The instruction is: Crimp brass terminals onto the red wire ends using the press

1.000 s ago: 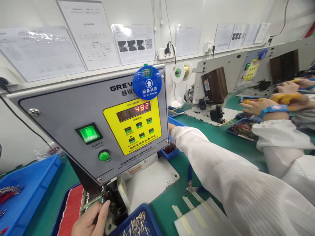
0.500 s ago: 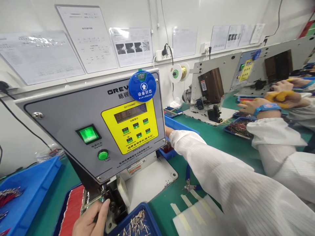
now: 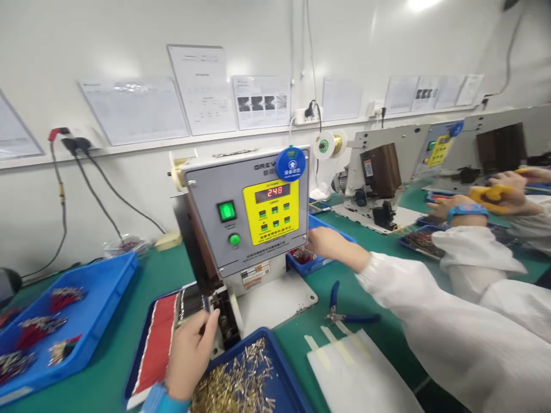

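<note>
You seem to be mid-crimp, left hand (image 3: 189, 355) at the crimper (image 3: 245, 229) with fingers together on something hidden, right hand (image 3: 325, 244) at the far blue bin (image 3: 301, 268), its fingers unclear; next, keep your left fingers clear of the press.

Crimper (image 3: 245, 212) on the bench (image 3: 400, 252), terminal tray (image 3: 258, 373) before it.
Left hand (image 3: 191, 355) at its base, 6 o'clock; right hand (image 3: 329, 244) near 3, seemingly over a bin (image 3: 301, 265); pliers (image 3: 344, 310) near 4.

Place: wire-crimping workshop
Machines: terminal crimping machine (image 3: 245, 218), others in a row along the green bench (image 3: 365, 287)
Wall: posted work-instruction sheets (image 3: 262, 102)
Trays: blue tray (image 3: 101, 292), loose brass terminals (image 3: 235, 378)
</note>
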### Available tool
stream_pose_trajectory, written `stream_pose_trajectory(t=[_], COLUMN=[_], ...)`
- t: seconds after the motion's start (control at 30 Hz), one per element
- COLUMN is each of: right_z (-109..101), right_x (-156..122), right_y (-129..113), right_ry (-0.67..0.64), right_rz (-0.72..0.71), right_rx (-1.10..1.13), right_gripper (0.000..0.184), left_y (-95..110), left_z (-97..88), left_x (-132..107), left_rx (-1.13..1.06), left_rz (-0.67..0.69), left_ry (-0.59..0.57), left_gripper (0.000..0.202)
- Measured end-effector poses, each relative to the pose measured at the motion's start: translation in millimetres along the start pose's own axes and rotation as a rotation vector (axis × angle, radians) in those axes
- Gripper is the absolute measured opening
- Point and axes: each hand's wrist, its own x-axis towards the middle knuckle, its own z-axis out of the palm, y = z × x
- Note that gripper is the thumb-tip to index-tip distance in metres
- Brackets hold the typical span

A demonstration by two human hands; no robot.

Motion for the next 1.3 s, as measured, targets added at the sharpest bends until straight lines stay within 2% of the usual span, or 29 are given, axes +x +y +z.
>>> stream_pose_trajectory(t=[0.03, 0.1, 0.2, 0.27, 0.33, 0.4, 0.47, 0.53, 0.67, 0.8, 0.97, 1.03, 1.13, 1.23, 1.3], right_z=[0.6, 2.9, 8.4, 16.4, 29.5, 46.3, 63.5, 78.6, 98.8, 109.2, 112.5, 109.7, 103.4, 99.6, 99.8], right_x=[-20.0, -56.9, -92.3, -100.0, -99.9, -98.3, -99.1, -102.0, -104.2, -98.7, -98.2, -99.7, -100.9, -100.0, -98.3], right_y=[-10.3, -38.0, -89.9, -124.5, -154.5, -176.6, -189.1, -192.6, -184.4, -175.0, -175.4, -177.0, -177.9, -177.8, -177.8], right_ry=[-0.003, -0.058, -0.209, -0.266, -0.294, -0.310, -0.313, -0.293, -0.243, -0.221, -0.171, -0.156, -0.178, -0.226, -0.260], right_rz=[-0.032, -0.200, -0.499, -0.664, -0.769, -0.850, -0.921, -0.963, -0.944, -0.916, -0.910, -0.883, -0.829, -0.776, -0.755], right_rx=[-0.017, -0.040, 0.042, 0.066, 0.065, 0.077, 0.120, 0.166, 0.208, 0.271, 0.400, 0.441, 0.489, 0.509, 0.529], right_gripper=[0.020, 0.018, 0.012, 0.007, 0.003, 0.005, 0.014, 0.018, 0.010, 0.013, 0.017, 0.016, 0.017, 0.017, 0.015], left_y=[1.0, 4.6, 10.4, 11.7, 10.8, 9.4, 8.6, 8.5, 9.0, 10.0, 15.0, 16.8, 14.9, 2.3, -12.3], left_z=[-0.4, -1.6, -2.9, -2.5, -1.5, -0.5, 0.2, 0.6, 1.4, 3.4, 3.2, -1.7, -16.7, -34.6, -43.4], left_x=[-0.2, -0.9, -3.1, -4.4, -5.2, -5.7, -6.3, -6.8, -6.8, -8.0, -10.4, -4.2, 16.4, 37.8, 44.0], left_rx=[-0.001, -0.001, -0.001, -0.019, -0.041, -0.055, -0.071, -0.089, -0.106, -0.095, -0.118, -0.139, -0.136, -0.092, -0.009], left_rz=[0.007, 0.012, 0.017, 0.013, 0.011, 0.003, -0.008, -0.011, -0.015, -0.031, -0.044, -0.057, -0.085, -0.115, -0.135], left_ry=[0.005, 0.010, 0.029, 0.030, 0.025, 0.027, 0.033, 0.037, 0.038, 0.034, 0.053, 0.078, 0.176, 0.275, 0.308], left_gripper=[0.047, 0.047, 0.047, 0.047, 0.047, 0.046, 0.046, 0.046, 0.046, 0.047, 0.049, 0.049, 0.049, 0.047, 0.037])
